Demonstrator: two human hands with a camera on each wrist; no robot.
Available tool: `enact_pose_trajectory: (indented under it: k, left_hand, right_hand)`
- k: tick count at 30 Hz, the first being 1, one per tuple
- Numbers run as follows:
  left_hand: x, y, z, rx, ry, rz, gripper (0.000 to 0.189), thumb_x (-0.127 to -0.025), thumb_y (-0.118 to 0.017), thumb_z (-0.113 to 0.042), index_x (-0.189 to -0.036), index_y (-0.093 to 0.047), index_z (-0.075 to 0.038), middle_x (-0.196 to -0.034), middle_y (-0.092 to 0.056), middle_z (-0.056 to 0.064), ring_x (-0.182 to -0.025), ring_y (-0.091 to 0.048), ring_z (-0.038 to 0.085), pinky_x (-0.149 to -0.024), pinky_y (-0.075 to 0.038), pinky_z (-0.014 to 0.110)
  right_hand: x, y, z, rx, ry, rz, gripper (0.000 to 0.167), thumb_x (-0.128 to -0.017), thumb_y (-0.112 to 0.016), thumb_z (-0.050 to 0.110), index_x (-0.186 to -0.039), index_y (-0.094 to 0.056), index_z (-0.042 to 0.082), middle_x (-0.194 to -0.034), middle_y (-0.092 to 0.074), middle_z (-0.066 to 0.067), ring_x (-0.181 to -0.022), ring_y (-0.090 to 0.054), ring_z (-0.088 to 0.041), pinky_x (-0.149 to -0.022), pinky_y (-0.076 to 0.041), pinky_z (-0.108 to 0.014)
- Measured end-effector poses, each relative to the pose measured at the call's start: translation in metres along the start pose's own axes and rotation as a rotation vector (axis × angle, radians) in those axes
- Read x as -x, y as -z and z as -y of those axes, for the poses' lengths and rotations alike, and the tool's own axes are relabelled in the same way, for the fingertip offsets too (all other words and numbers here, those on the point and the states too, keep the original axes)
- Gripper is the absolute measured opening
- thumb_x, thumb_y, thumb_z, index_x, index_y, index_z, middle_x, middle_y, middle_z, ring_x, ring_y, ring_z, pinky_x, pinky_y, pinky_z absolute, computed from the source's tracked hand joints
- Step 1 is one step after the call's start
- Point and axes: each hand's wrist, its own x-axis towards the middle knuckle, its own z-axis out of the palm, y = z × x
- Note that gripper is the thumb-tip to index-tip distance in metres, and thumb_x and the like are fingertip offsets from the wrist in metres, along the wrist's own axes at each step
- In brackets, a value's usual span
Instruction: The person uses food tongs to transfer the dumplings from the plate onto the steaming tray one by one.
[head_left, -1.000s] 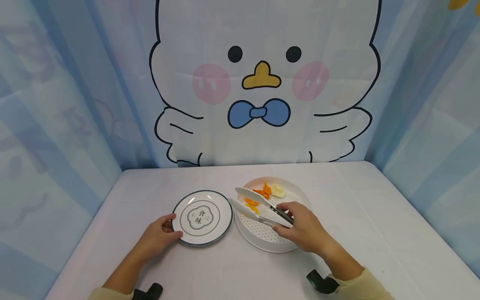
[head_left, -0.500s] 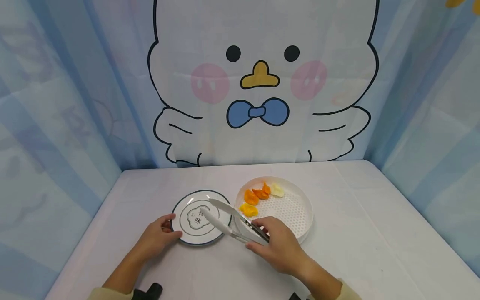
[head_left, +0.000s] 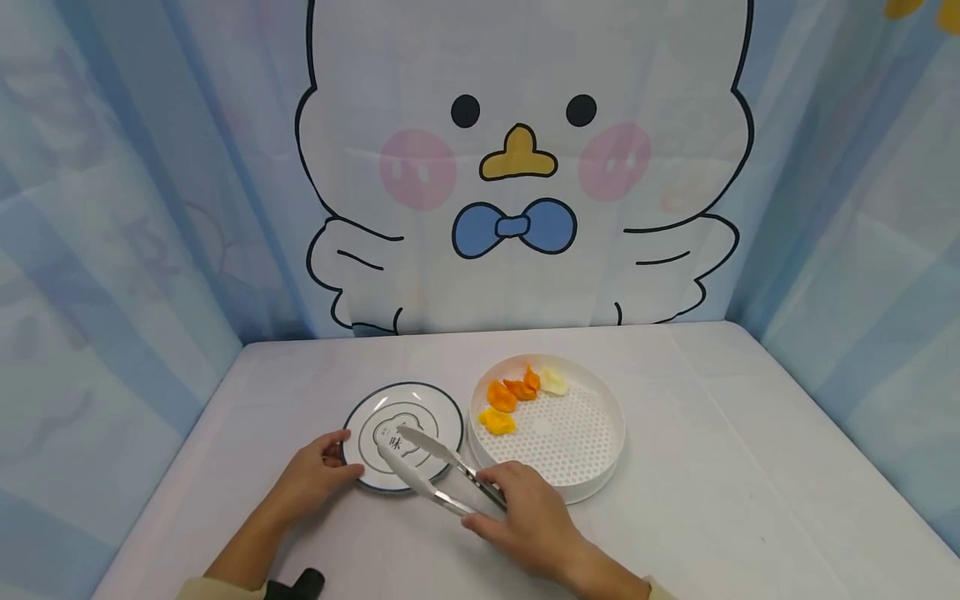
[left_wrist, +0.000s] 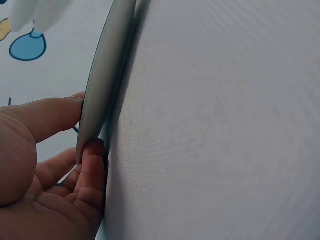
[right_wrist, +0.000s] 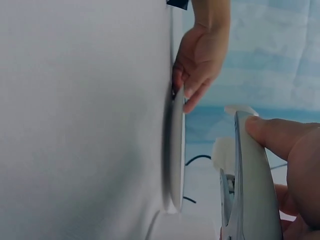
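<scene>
My left hand (head_left: 318, 475) grips the left rim of a white plate (head_left: 367, 417) with a dark blue edge and printed characters in its middle. In the left wrist view the thumb (left_wrist: 50, 117) lies over the plate's rim and the fingers (left_wrist: 92, 172) curl beneath it. My right hand (head_left: 536, 517) holds a pair of kitchen tongs (head_left: 438, 492) with pale tips, spread apart with nothing between them. The tips overlap the plate's middle in the head view. From the right wrist view, the tongs (right_wrist: 255, 185) hang above the level of the plate (right_wrist: 177, 150).
Right of the plate stands a round white tray (head_left: 585, 442) with a perforated base. Along its left and back lie a yellow piece (head_left: 497, 421), several orange pieces (head_left: 502, 397) and a pale cream piece (head_left: 553, 382). A patterned curtain (head_left: 517, 283) hangs behind the white table (head_left: 720, 467).
My right hand has carried the tongs left and toward me, from over the tray to over the plate. The tray's pieces now show fully. The left hand has stayed on the plate's rim.
</scene>
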Motion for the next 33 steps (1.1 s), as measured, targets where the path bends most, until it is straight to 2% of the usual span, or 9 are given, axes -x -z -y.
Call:
enact_pose_trajectory:
  k: [4,11,25,33]
  left_hand:
    - [0.0,0.0,0.0,0.002,-0.001,0.003,0.069,-0.087,-0.077,-0.02,-0.145,-0.045,0.002,-0.118,-0.054,0.019,-0.103,-0.055,0.03,-0.089,-0.045,0.047]
    - [0.0,-0.001,-0.001,0.002,0.011,-0.003,0.069,-0.087,-0.077,-0.019,-0.144,-0.046,0.002,-0.118,-0.054,0.019,-0.103,-0.055,0.031,-0.089,-0.046,0.047]
    - [0.0,0.0,-0.002,0.006,0.017,0.001,0.069,-0.087,-0.076,-0.02,-0.145,-0.045,0.002,-0.118,-0.054,0.019,-0.104,-0.054,0.031,-0.09,-0.045,0.048]
    - [0.001,0.0,-0.002,0.004,0.013,0.003,0.07,-0.087,-0.076,-0.02,-0.145,-0.045,0.002,-0.117,-0.053,0.019,-0.103,-0.054,0.03,-0.088,-0.045,0.047]
  right_hand:
    - [0.001,-0.005,0.001,0.062,0.003,0.003,0.046,-0.081,-0.081,0.039,-0.112,-0.068,0.008,-0.106,-0.065,-0.001,-0.093,-0.059,-0.018,-0.077,-0.05,-0.034]
    - [0.002,-0.013,0.003,0.147,0.021,-0.057,0.047,-0.079,-0.082,0.042,-0.109,-0.069,0.009,-0.101,-0.065,-0.001,-0.087,-0.059,-0.019,-0.069,-0.049,-0.033]
    - [0.001,-0.021,0.002,0.201,-0.009,-0.036,0.056,-0.079,-0.083,0.043,-0.115,-0.067,0.003,-0.105,-0.066,-0.006,-0.093,-0.062,-0.025,-0.078,-0.052,-0.039]
    - [0.0,-0.023,0.0,0.249,0.045,-0.058,0.056,-0.072,-0.088,0.039,-0.108,-0.067,0.002,-0.097,-0.066,-0.005,-0.085,-0.063,-0.024,-0.072,-0.052,-0.036]
